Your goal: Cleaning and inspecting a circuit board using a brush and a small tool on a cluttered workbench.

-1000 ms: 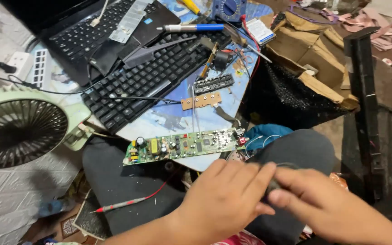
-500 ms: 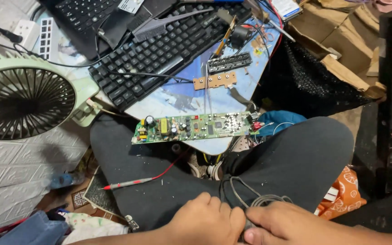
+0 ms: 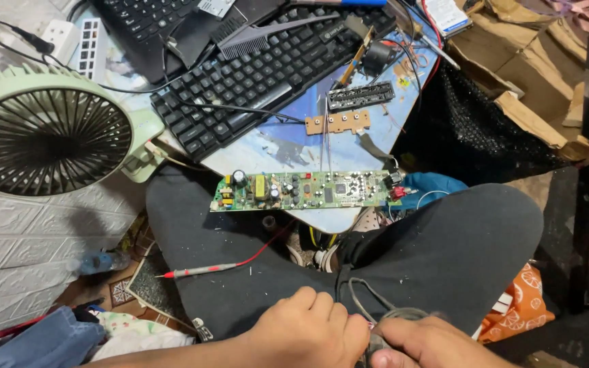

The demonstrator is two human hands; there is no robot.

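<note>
At bottom of view, over the lap in dark trousers (image 3: 458, 245), both hands meet knuckle to knuckle. Left hand (image 3: 305, 327) is curled, fingers bent down & inward, forearm coming in from lower left. Right hand (image 3: 431, 344) is curled too, pinching a bundle of thin grey wire (image 3: 383, 313) w/ the left; wire loops up onto the trousers just above the hands. Green circuit board (image 3: 308, 191) lies along the near edge of the bench (image 3: 288, 146), well apart from the hands. Red probe (image 3: 202, 270) rests on the left leg. Black keyboard (image 3: 260, 75) sits toward the bench's far edge; pale green fan (image 3: 49, 133) off its left edge.
</note>
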